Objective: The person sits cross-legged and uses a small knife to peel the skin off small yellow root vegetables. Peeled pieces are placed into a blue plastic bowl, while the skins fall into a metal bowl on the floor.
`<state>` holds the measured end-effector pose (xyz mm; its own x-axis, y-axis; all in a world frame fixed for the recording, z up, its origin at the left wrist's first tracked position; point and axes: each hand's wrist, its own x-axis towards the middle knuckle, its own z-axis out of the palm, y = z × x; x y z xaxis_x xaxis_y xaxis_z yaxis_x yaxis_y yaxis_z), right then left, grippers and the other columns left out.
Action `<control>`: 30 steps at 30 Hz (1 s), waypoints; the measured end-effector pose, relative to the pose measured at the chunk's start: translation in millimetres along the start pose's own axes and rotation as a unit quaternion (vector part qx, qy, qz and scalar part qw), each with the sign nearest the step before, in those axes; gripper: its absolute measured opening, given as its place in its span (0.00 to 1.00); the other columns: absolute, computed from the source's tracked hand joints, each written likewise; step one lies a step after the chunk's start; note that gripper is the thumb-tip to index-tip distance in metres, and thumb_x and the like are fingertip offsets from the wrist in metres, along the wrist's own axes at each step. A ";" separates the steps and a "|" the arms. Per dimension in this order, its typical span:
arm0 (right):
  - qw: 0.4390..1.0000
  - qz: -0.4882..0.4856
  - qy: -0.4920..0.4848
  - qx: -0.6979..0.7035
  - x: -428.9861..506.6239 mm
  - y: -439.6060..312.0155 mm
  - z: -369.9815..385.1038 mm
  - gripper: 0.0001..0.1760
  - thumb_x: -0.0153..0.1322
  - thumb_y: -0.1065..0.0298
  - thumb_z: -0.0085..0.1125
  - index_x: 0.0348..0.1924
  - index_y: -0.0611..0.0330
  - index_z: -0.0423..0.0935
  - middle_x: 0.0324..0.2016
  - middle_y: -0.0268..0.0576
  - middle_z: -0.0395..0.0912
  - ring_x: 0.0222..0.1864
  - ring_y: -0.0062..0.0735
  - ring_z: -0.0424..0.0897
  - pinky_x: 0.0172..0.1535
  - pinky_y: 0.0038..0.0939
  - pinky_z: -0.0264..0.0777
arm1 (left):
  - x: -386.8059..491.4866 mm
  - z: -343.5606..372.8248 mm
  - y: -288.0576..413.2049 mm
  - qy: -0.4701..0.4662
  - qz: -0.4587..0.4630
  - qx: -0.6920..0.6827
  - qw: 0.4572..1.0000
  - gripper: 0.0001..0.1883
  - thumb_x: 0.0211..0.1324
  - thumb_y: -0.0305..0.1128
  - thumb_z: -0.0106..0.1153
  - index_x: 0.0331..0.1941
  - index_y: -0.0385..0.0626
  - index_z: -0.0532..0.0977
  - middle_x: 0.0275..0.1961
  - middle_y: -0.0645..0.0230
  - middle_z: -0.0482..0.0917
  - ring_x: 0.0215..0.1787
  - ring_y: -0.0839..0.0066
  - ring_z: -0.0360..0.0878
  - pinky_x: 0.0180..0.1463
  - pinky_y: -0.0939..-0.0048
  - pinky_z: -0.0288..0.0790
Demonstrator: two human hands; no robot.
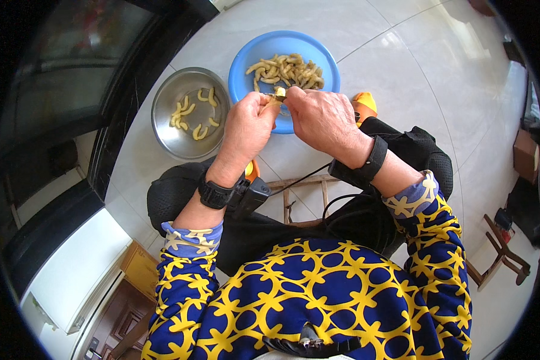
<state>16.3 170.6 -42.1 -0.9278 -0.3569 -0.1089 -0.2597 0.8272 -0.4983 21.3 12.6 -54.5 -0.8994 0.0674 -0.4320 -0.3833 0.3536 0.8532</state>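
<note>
Both my hands meet over the near part of a blue plastic basin (247,51). My left hand (250,120) pinches a pale yellow, curved food piece (280,91) between thumb and fingers. Against that piece lies a small dark blade (279,97), which my right hand (326,119) appears to grip; its handle is hidden by the fingers. In the basin is a heap of brownish-yellow curved pieces (290,69). A stainless steel bowl (164,92) stands to the left of the basin, with several paler, cleaner-looking curved pieces (200,132) spread on its bottom.
Light grey floor tiles (414,103) lie under both vessels. A black glossy cabinet edge (130,85) runs along the left. Between my knees is a wooden stool frame (306,180), with a black cable (299,182) nearby. At right stands a wooden piece of furniture (499,252).
</note>
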 end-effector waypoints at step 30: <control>1.000 0.022 -0.019 -0.010 -3.1 -2.3 -0.3 0.06 0.64 0.69 0.49 0.30 0.62 0.72 0.20 0.51 0.78 0.25 0.49 0.81 0.29 0.44 0.73 | 1.7 -0.4 -0.6 -0.006 -0.010 -0.008 1.000 0.11 0.58 0.33 0.56 0.33 0.35 0.75 0.21 0.68 0.78 0.22 0.82 0.75 0.27 0.77 0.68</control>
<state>19.8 169.9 -40.4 -0.9275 -0.3367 -0.1625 -0.2252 0.8502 -0.4759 20.0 12.1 -55.6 -0.8888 0.0719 -0.4526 -0.4049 0.3396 0.8490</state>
